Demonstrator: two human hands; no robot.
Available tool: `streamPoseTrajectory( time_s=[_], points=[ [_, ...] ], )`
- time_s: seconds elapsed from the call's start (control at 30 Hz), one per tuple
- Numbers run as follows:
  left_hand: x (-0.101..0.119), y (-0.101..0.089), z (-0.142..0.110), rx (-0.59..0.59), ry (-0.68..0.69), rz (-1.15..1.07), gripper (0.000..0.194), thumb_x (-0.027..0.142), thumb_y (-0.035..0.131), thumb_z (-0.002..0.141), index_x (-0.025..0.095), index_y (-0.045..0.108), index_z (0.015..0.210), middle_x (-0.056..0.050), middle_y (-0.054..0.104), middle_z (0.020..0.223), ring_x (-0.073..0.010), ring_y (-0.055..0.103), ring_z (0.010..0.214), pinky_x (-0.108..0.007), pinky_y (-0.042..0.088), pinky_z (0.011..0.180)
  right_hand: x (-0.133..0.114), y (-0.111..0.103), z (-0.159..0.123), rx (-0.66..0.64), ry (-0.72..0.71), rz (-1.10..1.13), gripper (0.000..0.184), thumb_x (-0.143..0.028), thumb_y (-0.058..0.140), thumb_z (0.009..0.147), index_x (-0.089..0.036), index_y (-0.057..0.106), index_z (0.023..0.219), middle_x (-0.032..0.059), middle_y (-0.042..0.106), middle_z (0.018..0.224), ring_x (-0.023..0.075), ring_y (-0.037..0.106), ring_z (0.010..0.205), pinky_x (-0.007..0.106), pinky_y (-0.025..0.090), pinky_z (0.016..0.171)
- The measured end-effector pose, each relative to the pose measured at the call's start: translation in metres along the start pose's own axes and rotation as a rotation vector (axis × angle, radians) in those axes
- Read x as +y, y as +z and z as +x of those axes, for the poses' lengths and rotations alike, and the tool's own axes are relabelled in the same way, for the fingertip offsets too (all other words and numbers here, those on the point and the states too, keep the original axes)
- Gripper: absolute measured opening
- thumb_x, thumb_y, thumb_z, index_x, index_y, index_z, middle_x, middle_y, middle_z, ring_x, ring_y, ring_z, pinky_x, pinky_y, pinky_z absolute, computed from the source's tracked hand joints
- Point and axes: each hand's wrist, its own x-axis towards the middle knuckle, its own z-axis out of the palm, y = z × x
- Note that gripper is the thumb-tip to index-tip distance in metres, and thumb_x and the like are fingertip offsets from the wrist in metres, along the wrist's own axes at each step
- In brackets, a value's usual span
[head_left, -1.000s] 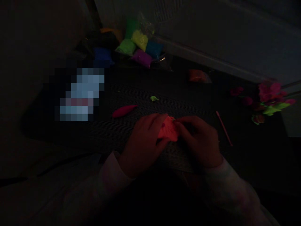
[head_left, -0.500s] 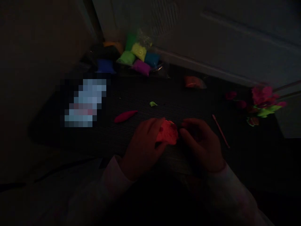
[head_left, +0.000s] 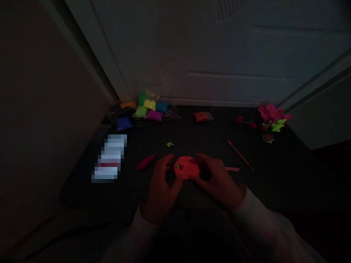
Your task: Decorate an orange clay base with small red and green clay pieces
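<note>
A round, bright orange-red clay disc [head_left: 187, 168] lies on the dark table in front of me, with small green and dark red bits on its top. My right hand [head_left: 219, 180] grips the disc's right edge, fingers at the back and thumb at the front. My left hand [head_left: 162, 190] curves around the left side with fingers apart; its thumb tip touches or nearly touches the front edge. A dark pink clay piece [head_left: 147, 162], pointed at its end, lies left of my left hand. Behind the disc is a small light-green clay scrap [head_left: 170, 144].
Bags of coloured clay [head_left: 149, 106] sit at the back left, and an orange bag [head_left: 202, 116] at back centre. A pixelated bright screen [head_left: 111, 157] is at left. A thin pink stick [head_left: 240, 155] and a flat pink strip [head_left: 232, 169] lie right. Pink clay flowers [head_left: 270, 114] stand back right.
The view has tilted up, showing more of the door. My right hand has moved left onto the disc, while my left hand has loosened from over it. The pink strip now shows.
</note>
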Motion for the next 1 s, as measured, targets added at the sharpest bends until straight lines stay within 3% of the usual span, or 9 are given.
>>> streamPoseTrajectory(
  time_s=[0.17, 0.27, 0.4, 0.57, 0.83, 1.0],
  points=[
    [-0.003, -0.001, 0.000, -0.010, -0.116, -0.064, 0.042, 0.030, 0.052, 0.077, 0.019, 0.043, 0.117, -0.010, 0.050, 0.119, -0.0214, 0.052, 0.099, -0.040, 0.043, 0.084, 0.007, -0.005, 0.003, 0.099, 0.127, 0.274, 0.052, -0.029, 0.065, 0.065, -0.020, 0.048, 0.113, 0.0069, 0.061, 0.100, 0.0199, 0.058, 0.089, 0.039, 0.049, 0.079],
    [-0.004, -0.001, 0.001, -0.011, -0.158, -0.082, 0.042, 0.033, 0.053, 0.077, 0.019, 0.045, 0.116, -0.010, 0.050, 0.119, -0.0218, 0.052, 0.097, -0.041, 0.042, 0.084, 0.017, -0.019, 0.011, 0.176, 0.181, 0.334, 0.041, -0.035, 0.062, 0.068, -0.019, 0.052, 0.105, 0.0080, 0.061, 0.102, 0.0193, 0.060, 0.088, 0.035, 0.052, 0.072],
    [-0.005, -0.001, 0.002, -0.016, -0.198, -0.119, 0.044, 0.035, 0.053, 0.075, 0.021, 0.044, 0.116, -0.009, 0.049, 0.120, -0.0216, 0.052, 0.096, -0.042, 0.041, 0.085, 0.040, -0.043, 0.026, 0.268, 0.277, 0.404, 0.035, -0.041, 0.060, 0.069, -0.018, 0.055, 0.096, 0.0059, 0.065, 0.087, 0.0188, 0.063, 0.076, 0.032, 0.053, 0.063],
    [-0.004, 0.000, 0.002, -0.014, -0.246, -0.162, 0.047, 0.038, 0.054, 0.074, 0.020, 0.044, 0.116, -0.009, 0.049, 0.121, -0.0226, 0.051, 0.097, -0.043, 0.039, 0.087, 0.063, -0.062, 0.049, 0.372, 0.339, 0.389, 0.033, -0.038, 0.061, 0.069, -0.017, 0.056, 0.094, 0.0045, 0.065, 0.083, 0.0172, 0.063, 0.076, 0.032, 0.051, 0.070],
    [0.000, -0.003, 0.004, -0.027, -0.260, -0.135, 0.045, 0.038, 0.053, 0.074, 0.019, 0.045, 0.114, -0.009, 0.049, 0.120, -0.0222, 0.051, 0.095, -0.042, 0.040, 0.086, 0.063, -0.045, 0.067, 0.305, 0.368, 0.280, 0.020, -0.029, 0.053, 0.082, -0.014, 0.057, 0.093, 0.0028, 0.060, 0.091, 0.0133, 0.058, 0.079, 0.035, 0.049, 0.072],
    [0.002, -0.003, 0.004, -0.028, -0.260, -0.118, 0.045, 0.037, 0.053, 0.074, 0.018, 0.046, 0.114, -0.011, 0.050, 0.120, -0.0227, 0.052, 0.096, -0.042, 0.041, 0.085, 0.057, -0.039, 0.061, 0.231, 0.359, 0.328, 0.023, -0.030, 0.062, 0.074, -0.015, 0.056, 0.090, 0.0031, 0.065, 0.082, 0.0143, 0.062, 0.076, 0.032, 0.050, 0.070]
  ],
)
